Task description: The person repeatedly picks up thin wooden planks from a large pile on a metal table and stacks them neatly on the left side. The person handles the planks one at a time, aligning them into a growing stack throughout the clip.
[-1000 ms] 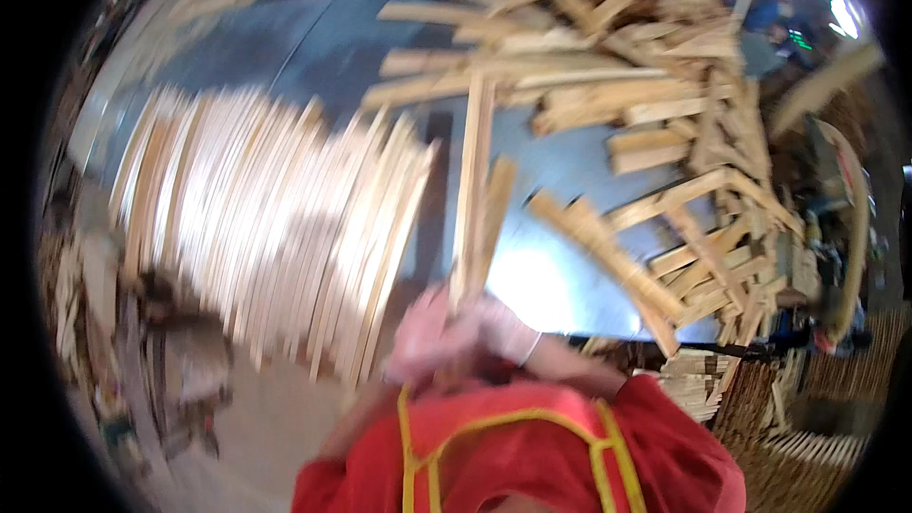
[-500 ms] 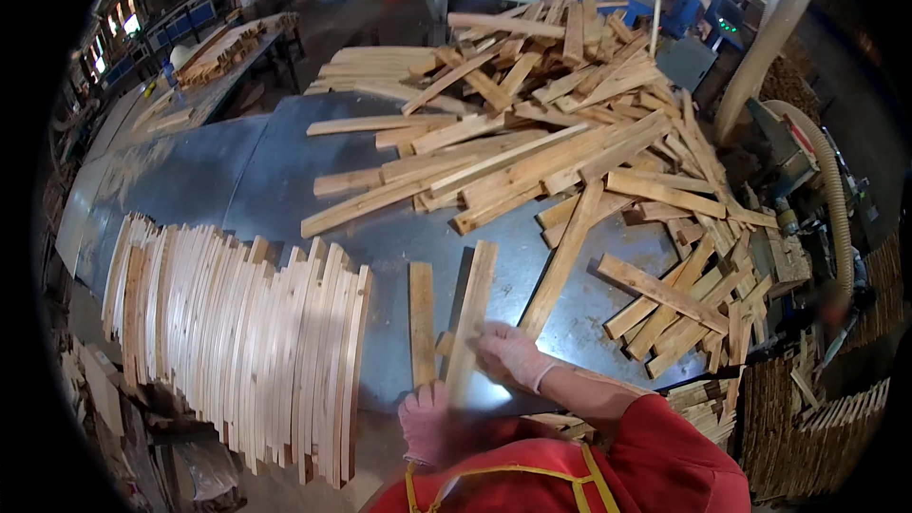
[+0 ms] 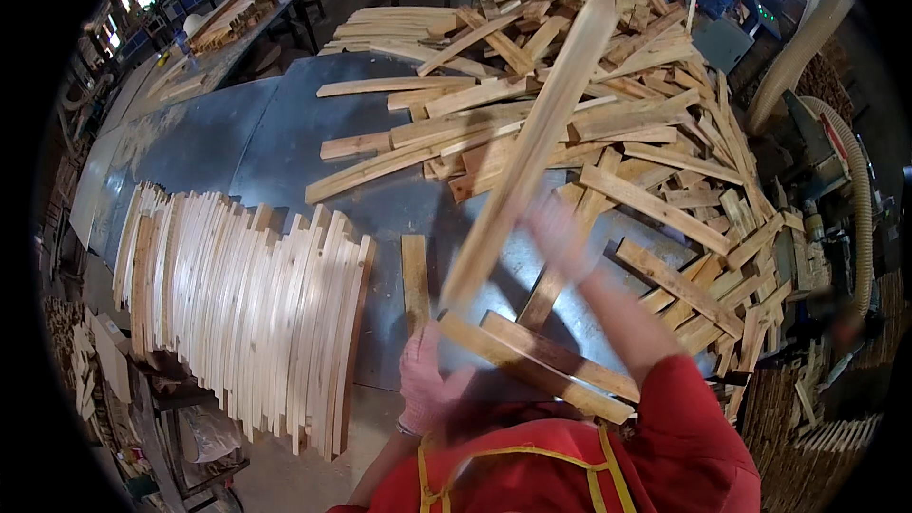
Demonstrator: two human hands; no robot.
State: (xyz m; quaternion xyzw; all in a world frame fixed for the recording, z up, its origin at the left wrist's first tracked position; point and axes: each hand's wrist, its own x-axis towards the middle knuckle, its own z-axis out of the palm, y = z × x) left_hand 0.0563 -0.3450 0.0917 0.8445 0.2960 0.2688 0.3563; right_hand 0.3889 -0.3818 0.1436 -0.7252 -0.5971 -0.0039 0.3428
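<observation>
A long pale wooden board [image 3: 532, 152] slants up over the table, raised toward the far heap. My right hand [image 3: 556, 237], gloved and smeared by motion, is closed on the board's right side. Near the table's front edge is my left hand [image 3: 429, 382], in a pinkish glove, with its thumb spread away from its fingers. Its fingertips reach the near end of a narrow wooden strip [image 3: 415, 275] lying on the metal table; whether they touch is unclear. Two short boards [image 3: 532, 366] lie side by side at an angle, right of my left hand.
A tight row of pale strips [image 3: 247, 309] stands at the left front. A large jumbled heap of boards [image 3: 608, 123] covers the far and right side of the metal table [image 3: 204, 157]. A ribbed hose [image 3: 850, 190] hangs at the right, near machinery.
My right hand has lifted the long board up and to the right, away from the tabletop. Two short boards near my body now show. My left hand's thumb has spread.
</observation>
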